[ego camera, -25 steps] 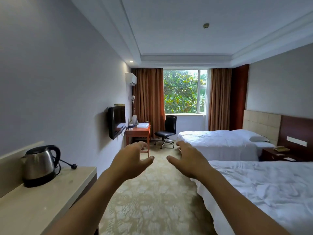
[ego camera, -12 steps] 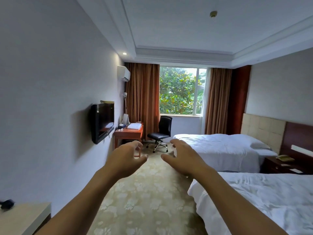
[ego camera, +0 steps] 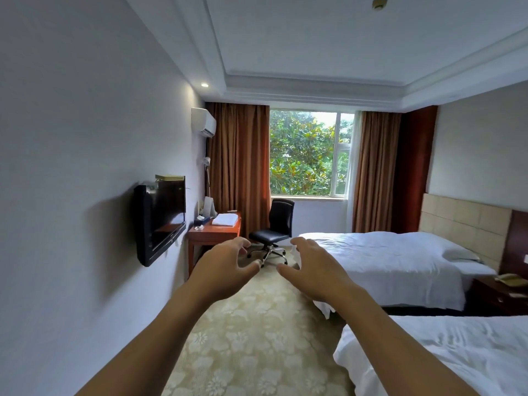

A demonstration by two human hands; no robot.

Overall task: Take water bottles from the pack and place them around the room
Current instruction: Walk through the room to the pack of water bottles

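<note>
Both arms are held out over the patterned carpet point(ego camera: 251, 332), the left hand point(ego camera: 225, 267) and right hand point(ego camera: 311, 270) empty with fingers spread and curled, while no water bottle or pack can be seen between the worktop point(ego camera: 214, 232) and the beds point(ego camera: 394, 261).

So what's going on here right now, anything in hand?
Nothing is held. The left hand and right hand reach forward, open and empty, over the carpet between the wall and the beds. No water bottles or pack are in view. Ahead stand the desk and office chair.
</note>
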